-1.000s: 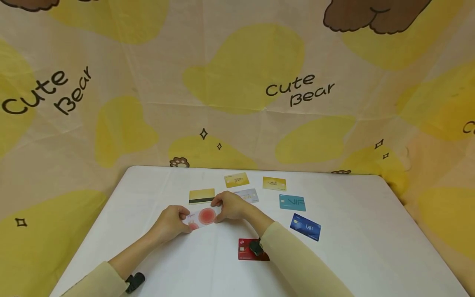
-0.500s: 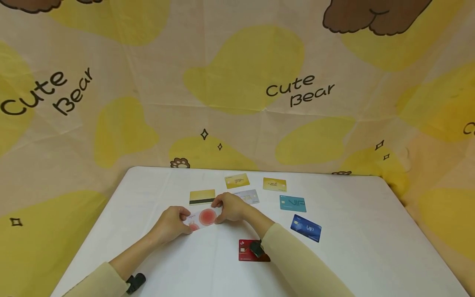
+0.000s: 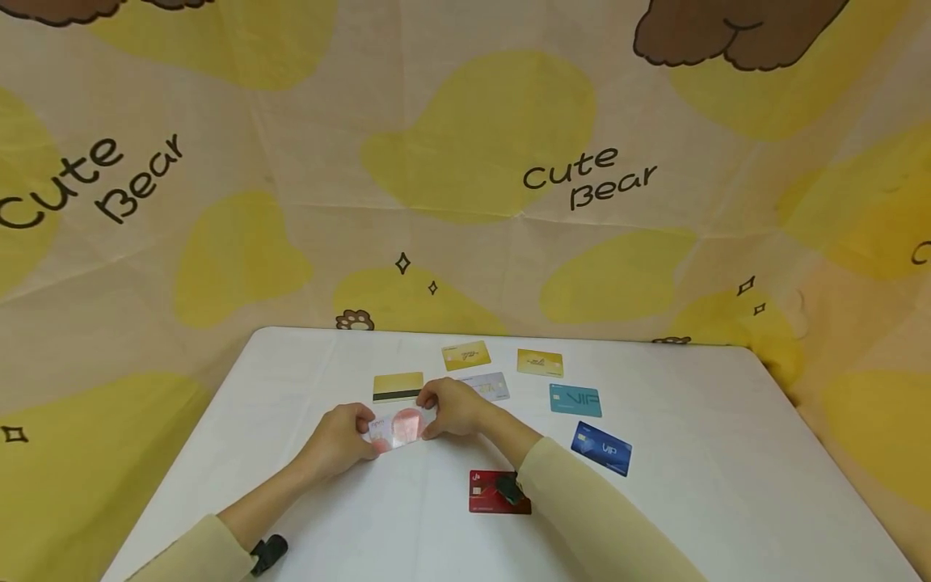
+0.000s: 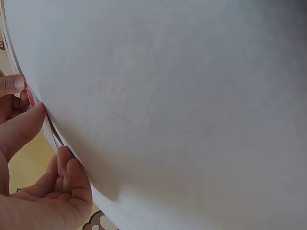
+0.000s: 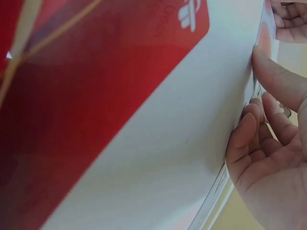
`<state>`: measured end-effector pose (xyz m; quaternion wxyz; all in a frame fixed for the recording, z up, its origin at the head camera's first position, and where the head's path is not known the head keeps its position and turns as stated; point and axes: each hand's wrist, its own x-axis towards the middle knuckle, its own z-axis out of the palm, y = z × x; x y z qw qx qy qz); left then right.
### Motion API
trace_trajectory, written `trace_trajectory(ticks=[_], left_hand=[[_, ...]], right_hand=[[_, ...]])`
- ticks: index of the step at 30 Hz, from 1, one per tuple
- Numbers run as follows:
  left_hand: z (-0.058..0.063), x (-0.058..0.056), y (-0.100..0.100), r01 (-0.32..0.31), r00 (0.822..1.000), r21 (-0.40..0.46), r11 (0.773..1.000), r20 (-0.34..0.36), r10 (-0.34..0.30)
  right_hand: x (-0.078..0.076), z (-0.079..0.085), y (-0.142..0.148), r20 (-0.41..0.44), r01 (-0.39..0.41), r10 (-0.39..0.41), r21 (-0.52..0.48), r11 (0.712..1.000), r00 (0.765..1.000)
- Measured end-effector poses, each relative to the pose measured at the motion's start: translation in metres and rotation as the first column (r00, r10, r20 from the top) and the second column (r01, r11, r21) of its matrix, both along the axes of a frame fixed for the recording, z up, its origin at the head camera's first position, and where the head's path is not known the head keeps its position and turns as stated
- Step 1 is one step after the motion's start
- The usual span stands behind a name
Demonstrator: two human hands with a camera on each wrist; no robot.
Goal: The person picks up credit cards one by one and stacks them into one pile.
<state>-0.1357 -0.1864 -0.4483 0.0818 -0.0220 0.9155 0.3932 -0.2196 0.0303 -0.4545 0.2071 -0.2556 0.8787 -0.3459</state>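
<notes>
A white card with pink-red circles (image 3: 396,429) spans the gap between both hands in the head view, a bright glare across its face. My left hand (image 3: 336,438) pinches its left end between thumb and fingers. At the other end, my right hand (image 3: 454,406) grips it the same way. The left wrist view shows the left hand (image 4: 43,191) from close by, with the card seen nearly edge-on. In the right wrist view, the right hand (image 5: 273,158) has its thumb at the card's edge, and a red card (image 5: 110,86) fills the near left.
Behind the hands lie a gold card with a black stripe (image 3: 398,387), a silver card (image 3: 490,386) partly covered by the right hand, and two gold cards (image 3: 466,355). Rightward are a teal VIP card (image 3: 575,400) and a blue VIP card (image 3: 601,449). The right forearm overlaps the red card.
The held card has tilted slightly, so glare now washes over its circles. Both hands keep their grip in nearly the same place.
</notes>
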Motion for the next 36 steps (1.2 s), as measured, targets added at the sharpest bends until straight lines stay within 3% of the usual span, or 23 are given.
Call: trace_trajectory(ticks=[6, 14, 26, 36], left_hand=[[-0.002, 0.001, 0.000, 0.008, 0.998, -0.015, 1.000, -0.066, -0.009], [-0.003, 0.001, 0.002, -0.005, 0.997, 0.007, 1.000, -0.082, 0.005], [0.001, 0.000, 0.002, -0.079, 0.993, 0.089, 0.993, -0.086, 0.087], [0.010, -0.002, 0.004, -0.082, 0.993, 0.153, 0.985, -0.077, 0.094]], right_hand=[[0.002, 0.000, 0.000, -0.030, -0.036, 0.034, -0.074, 0.997, 0.999], [0.002, 0.000, 0.002, -0.094, -0.020, 0.011, -0.086, 0.996, 0.995], [0.001, 0.003, 0.006, -0.037, 0.071, -0.078, -0.161, 0.984, 0.996], [0.003, 0.012, 0.013, 0.018, 0.102, -0.101, -0.222, 0.970, 0.995]])
